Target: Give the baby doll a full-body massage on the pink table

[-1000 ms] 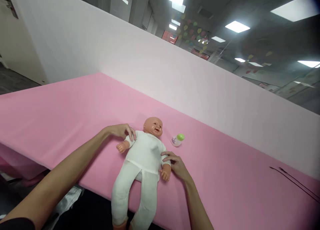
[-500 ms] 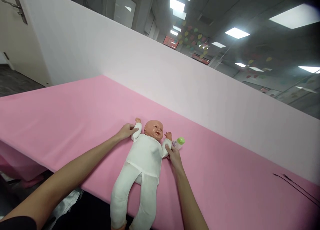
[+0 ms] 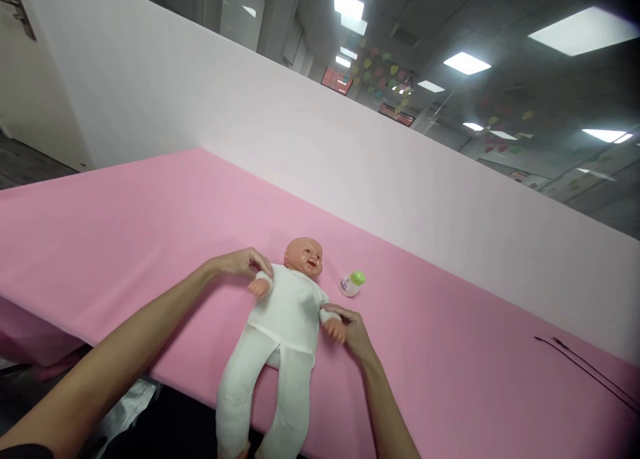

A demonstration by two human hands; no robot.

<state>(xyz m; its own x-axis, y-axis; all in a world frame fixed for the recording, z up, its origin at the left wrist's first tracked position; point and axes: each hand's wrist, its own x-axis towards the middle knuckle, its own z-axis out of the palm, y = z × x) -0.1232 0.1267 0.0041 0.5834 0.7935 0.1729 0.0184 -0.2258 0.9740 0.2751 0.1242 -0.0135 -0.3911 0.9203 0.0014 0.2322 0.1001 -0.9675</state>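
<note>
A baby doll [image 3: 290, 312] in a white top and white trousers lies face up on the pink-covered table, its legs toward me. My left hand [image 3: 245, 262] is closed on the sleeve of the doll's arm at the left, near the shoulder. The fingers of my right hand [image 3: 351, 326] close on the doll's other arm, partly hidden behind it. Both doll arms point down beside the torso. Right of the doll's head sits a small baby bottle [image 3: 352, 284] with a green cap, apart from my right hand.
A pink cloth [image 3: 440, 366] covers the table. Behind it stands a white partition [image 3: 310, 152]. Two thin black cables [image 3: 585, 366] lie at the far right. A door [image 3: 35, 86] is at the upper left, and my dark clothing shows at the table's near edge.
Both doll arms have swung from raised beside the head to lowered at its sides, with my hands on them. The bottle now shows clear of my right hand.
</note>
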